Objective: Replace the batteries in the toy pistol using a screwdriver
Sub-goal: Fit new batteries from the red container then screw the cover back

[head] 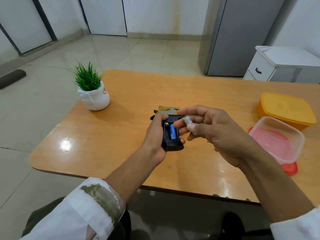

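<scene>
Mostly, the head view takes in a glossy, rounded-cornered wooden tabletop (121, 135) above a pale, shiny tiled floor (121, 54), with a grey fridge (242, 35) and a white cabinet (270, 64) beyond. A spiky green plant in a white pot (94, 98) stands near the far left corner. At the right edge sit a lidded yellow box (284, 110) and, just beside it, a clear plastic container (280, 139) resting on a red lid (290, 168).

Above the middle, the left grip (155, 135) is wrapped round the black plastic toy pistol (170, 146), its handle compartment uncovered, with a blue battery (172, 132) seated in the right slot. The right grip (216, 129) pinches a white cylindrical battery (187, 120) in its fingertips just above the pistol.
</scene>
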